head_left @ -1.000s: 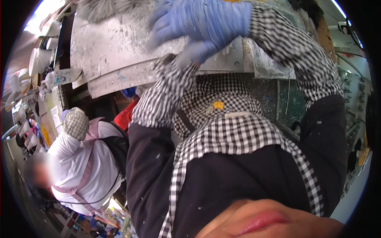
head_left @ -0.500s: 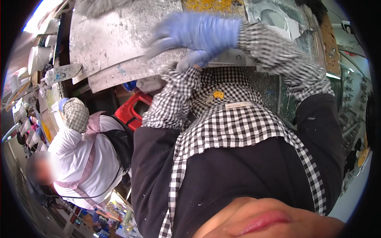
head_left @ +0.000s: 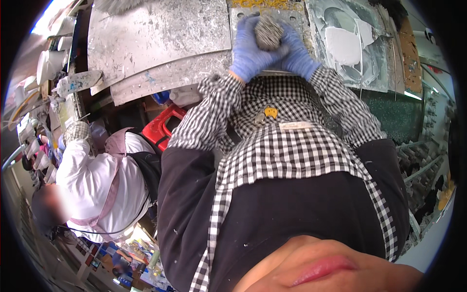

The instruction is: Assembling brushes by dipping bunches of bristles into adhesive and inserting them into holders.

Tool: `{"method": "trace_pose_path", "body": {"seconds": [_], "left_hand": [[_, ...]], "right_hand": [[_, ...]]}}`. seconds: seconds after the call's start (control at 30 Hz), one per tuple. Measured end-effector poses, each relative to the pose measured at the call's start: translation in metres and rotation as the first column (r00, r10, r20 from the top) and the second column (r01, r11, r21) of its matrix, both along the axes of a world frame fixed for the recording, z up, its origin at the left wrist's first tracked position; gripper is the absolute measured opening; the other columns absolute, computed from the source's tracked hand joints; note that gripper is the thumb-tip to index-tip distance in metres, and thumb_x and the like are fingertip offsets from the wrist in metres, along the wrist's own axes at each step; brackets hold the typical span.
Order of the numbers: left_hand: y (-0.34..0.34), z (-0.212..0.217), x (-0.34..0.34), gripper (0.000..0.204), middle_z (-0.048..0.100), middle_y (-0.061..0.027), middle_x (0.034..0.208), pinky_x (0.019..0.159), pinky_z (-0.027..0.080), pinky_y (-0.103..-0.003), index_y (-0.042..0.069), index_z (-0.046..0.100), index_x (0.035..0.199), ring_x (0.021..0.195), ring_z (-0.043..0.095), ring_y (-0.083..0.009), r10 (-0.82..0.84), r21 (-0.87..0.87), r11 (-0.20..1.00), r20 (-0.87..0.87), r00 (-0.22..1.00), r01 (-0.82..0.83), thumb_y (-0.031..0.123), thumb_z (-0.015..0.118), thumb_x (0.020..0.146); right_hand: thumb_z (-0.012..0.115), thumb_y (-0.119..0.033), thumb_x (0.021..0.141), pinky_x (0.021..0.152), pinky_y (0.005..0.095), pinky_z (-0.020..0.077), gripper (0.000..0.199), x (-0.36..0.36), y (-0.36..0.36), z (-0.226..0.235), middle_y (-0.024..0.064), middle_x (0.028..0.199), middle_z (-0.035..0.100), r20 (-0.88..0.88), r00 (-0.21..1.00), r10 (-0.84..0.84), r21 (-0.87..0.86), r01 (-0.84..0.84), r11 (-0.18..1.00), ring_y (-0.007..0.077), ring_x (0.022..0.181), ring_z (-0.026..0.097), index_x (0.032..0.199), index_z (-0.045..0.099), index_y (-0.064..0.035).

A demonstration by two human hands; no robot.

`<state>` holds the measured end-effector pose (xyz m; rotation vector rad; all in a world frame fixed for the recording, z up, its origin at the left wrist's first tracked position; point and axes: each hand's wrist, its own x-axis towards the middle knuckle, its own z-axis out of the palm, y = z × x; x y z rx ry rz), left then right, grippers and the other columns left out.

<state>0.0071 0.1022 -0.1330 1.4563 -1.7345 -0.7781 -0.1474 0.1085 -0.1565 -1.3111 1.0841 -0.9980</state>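
Note:
Both my hands wear blue gloves and are together over the near edge of the worktable [head_left: 165,34]. Between them is a small grey, streaked bundle [head_left: 268,33] that looks like fur or bristly fibre; its exact kind is unclear. My left hand [head_left: 249,53] wraps around its left and near sides, thumb across the front. From the other side my right hand [head_left: 297,51] closes on it, its fingers partly hidden behind the bundle and the left hand. Yellow stringy pieces [head_left: 265,4] lie just beyond.
Right of my hands is a board [head_left: 374,68] smeared with white paste [head_left: 343,46]. Grey fluffy material [head_left: 119,5] lies at the far left. Below the table edge are a red plastic stool [head_left: 163,127] and a white bottle [head_left: 185,97]. A co-worker [head_left: 107,185] sits at left.
My right hand, blurred and reaching left across the table with my left hand hidden, has swung back right. Both hands now grip the grey bundle together. The co-worker's arm has shifted.

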Motion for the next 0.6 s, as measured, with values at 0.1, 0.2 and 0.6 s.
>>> {"method": "trace_pose_path", "body": {"seconds": [0.1,0.2,0.6], "left_hand": [[0.005,0.025,0.037,0.108,0.052,-0.0199,0.14,0.121,0.039,-0.042,0.004,0.048,0.142,0.135,0.051,-0.0328,-0.326,-0.167,0.922,0.148,0.934,0.348,0.051,0.097,0.057],[0.001,0.031,0.047,0.113,0.057,-0.0156,0.138,0.121,0.039,-0.044,0.009,0.048,0.145,0.134,0.053,-0.0362,-0.545,-0.137,0.806,0.207,0.813,0.575,0.06,0.094,0.055],[0.01,-0.001,0.036,0.135,0.057,-0.0172,0.143,0.126,0.021,-0.051,0.004,0.047,0.145,0.143,0.047,-0.0309,-0.381,-0.502,0.665,0.408,0.829,0.553,0.092,0.073,0.046]], "right_hand": [[0.095,-0.039,0.065,0.121,0.047,0.0369,0.118,-0.017,0.009,0.015,0.0115,0.151,0.049,-0.083,0.996,0.041,-0.13,-0.051,0.99,0.0272,0.138,0.049,0.16,0.028,-0.0155],[0.096,-0.039,0.062,0.126,0.0464,0.0297,0.127,-0.019,0.016,0.021,0.0138,0.155,0.046,-0.707,0.703,-0.083,-0.453,-0.36,0.815,0.0303,0.143,0.045,0.162,0.022,-0.0175],[0.082,-0.066,0.07,0.125,0.0462,0.0272,0.111,-0.036,0.033,0.008,0.0176,0.154,0.044,-0.849,0.45,-0.278,-0.522,-0.625,0.58,0.0336,0.146,0.037,0.157,0.036,-0.013]]}}
